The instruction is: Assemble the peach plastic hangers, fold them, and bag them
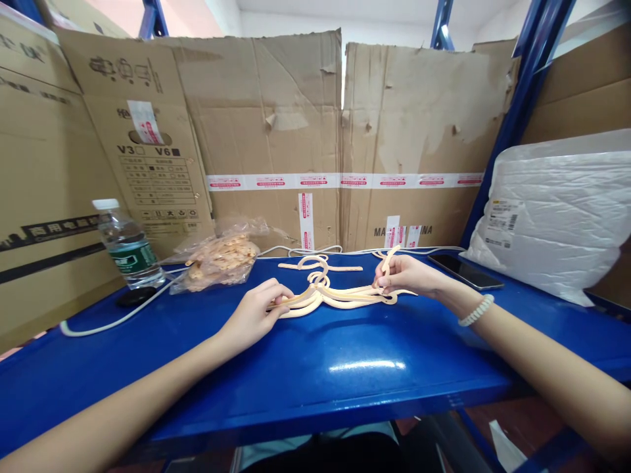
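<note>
Hangers [321, 295], pale cream and several together, lie loosely overlapped on the blue tabletop [276, 374], their hooks turned away from the person seated before me. At the left end of the hangers, the person's left hand [261, 305] pinches the tip of the uppermost arm between thumb and fingers. At their right end, the right hand [398, 274] is closed on a curved pale piece [391, 255] that stands up past the fingertips; from where I stand I cannot tell if it is separate or part of a hanger. A beaded bracelet [476, 310] circles that wrist.

Just behind the hangers I see a flat pale strip [348, 268] lying crosswise, partly covered by the hooks. Left of the hangers sits a clear plastic bag [224, 256] full of similar pale pieces, and farther left stands a water bottle [129, 249] with a white cap and green label, a small black object [135, 296] at its foot. White cable [79, 332] loops in front of the bottle, left of the hangers. To their right, beyond the right hand, a dark phone [466, 270] lies flat, and past it leans a bulky white wrapped package [557, 217]. Behind the hangers rise tall cardboard panels [271, 125], crossed by white tape [365, 180] with red print.
</note>
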### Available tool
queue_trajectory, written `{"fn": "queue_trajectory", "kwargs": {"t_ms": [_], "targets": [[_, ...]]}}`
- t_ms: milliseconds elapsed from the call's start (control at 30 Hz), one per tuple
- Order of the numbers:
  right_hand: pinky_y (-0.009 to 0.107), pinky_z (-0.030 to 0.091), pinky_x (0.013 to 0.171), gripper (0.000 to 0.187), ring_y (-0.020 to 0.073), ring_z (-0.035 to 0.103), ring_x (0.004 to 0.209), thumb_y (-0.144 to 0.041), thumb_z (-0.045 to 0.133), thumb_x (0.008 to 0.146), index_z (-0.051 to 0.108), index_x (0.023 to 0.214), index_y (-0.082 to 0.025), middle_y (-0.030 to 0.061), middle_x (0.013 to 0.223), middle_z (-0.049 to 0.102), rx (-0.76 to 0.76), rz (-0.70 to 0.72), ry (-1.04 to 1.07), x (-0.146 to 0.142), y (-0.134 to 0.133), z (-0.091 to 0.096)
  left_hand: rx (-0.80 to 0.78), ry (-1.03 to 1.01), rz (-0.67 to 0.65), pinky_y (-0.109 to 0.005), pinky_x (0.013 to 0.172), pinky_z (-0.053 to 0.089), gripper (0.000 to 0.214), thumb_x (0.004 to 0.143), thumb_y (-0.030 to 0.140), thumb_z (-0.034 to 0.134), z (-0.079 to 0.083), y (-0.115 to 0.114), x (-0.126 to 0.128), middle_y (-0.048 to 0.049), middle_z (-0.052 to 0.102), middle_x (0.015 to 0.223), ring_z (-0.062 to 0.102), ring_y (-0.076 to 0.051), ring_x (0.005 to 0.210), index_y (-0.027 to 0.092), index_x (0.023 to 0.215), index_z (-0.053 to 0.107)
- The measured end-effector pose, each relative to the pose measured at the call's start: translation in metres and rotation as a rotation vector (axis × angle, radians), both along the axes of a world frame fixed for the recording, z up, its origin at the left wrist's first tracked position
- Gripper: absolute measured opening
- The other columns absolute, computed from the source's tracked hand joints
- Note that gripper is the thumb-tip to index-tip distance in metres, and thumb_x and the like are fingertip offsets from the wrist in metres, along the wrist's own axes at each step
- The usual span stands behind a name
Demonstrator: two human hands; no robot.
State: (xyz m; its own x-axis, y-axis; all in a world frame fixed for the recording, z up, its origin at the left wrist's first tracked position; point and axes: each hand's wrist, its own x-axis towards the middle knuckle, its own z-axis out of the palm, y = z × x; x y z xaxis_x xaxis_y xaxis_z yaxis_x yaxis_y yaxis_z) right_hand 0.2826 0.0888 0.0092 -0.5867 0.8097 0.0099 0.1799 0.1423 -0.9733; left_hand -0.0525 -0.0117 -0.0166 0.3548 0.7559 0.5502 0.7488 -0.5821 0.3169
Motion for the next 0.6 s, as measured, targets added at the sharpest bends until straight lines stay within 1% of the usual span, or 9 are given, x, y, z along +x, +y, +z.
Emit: {"fn": "queue_trajectory", "kwargs": {"t_ms": [100, 233, 333, 433, 600], "targets": [[0.024, 0.051, 0.069, 0.036, 0.0128, 0.065, 0.074, -0.033, 0.085, 0.057, 0.06, 0.072, -0.013, 0.0046, 0.079, 0.07, -0.1, 0.091, -0.021, 0.002, -0.0021, 0.0026, 0.016, -0.011, -0.002, -0.025, 0.065, 0.045, 0.014, 0.083, 0.015, 0.051, -0.0011, -0.0011, 0.0011, -0.0012, 0.055, 0.078, 0.054, -0.015, 0.071, 0.02, 0.09, 0.063], [0.025, 0.053, 0.076, 0.034, 0.0112, 0.066, 0.077, -0.031, 0.084, 0.062, 0.059, 0.075, -0.012, 0.007, 0.092, 0.071, -0.214, 0.168, -0.019, 0.0034, -0.0061, 0.0056, 0.028, -0.012, -0.001, -0.024, 0.064, 0.045, 0.016, 0.081, 0.011, 0.05, -0.0019, -0.0021, 0.0024, -0.0005, 0.053, 0.075, 0.053, -0.014, 0.069, 0.019, 0.088, 0.062], [0.025, 0.055, 0.076, 0.033, 0.0147, 0.068, 0.085, -0.03, 0.083, 0.064, 0.058, 0.075, -0.012, 0.0073, 0.096, 0.07, -0.292, 0.218, -0.02, 0.0033, -0.0073, 0.0059, 0.027, -0.018, 0.008, -0.023, 0.063, 0.044, 0.014, 0.081, 0.011, 0.051, -0.0029, -0.0016, 0.0029, -0.0003, 0.054, 0.075, 0.054, -0.014, 0.069, 0.019, 0.086, 0.062], [0.023, 0.056, 0.07, 0.033, 0.0193, 0.069, 0.09, -0.031, 0.082, 0.066, 0.057, 0.075, -0.012, 0.0078, 0.091, 0.07, -0.332, 0.23, -0.026, 0.0023, -0.0067, 0.0046, 0.032, -0.034, 0.014, -0.023, 0.063, 0.044, 0.011, 0.081, 0.012, 0.053, -0.0034, -0.0014, 0.003, -0.0001, 0.054, 0.075, 0.054, -0.014, 0.068, 0.018, 0.085, 0.062], [0.022, 0.057, 0.068, 0.033, 0.0164, 0.071, 0.08, -0.027, 0.083, 0.066, 0.057, 0.079, -0.011, 0.0076, 0.081, 0.071, -0.364, 0.223, -0.022, 0.0006, -0.0044, 0.0001, 0.049, -0.021, 0.008, -0.024, 0.063, 0.044, 0.015, 0.081, 0.01, 0.05, -0.002, -0.0032, 0.0031, -0.0001, 0.053, 0.075, 0.054, -0.014, 0.069, 0.018, 0.086, 0.062]]}}
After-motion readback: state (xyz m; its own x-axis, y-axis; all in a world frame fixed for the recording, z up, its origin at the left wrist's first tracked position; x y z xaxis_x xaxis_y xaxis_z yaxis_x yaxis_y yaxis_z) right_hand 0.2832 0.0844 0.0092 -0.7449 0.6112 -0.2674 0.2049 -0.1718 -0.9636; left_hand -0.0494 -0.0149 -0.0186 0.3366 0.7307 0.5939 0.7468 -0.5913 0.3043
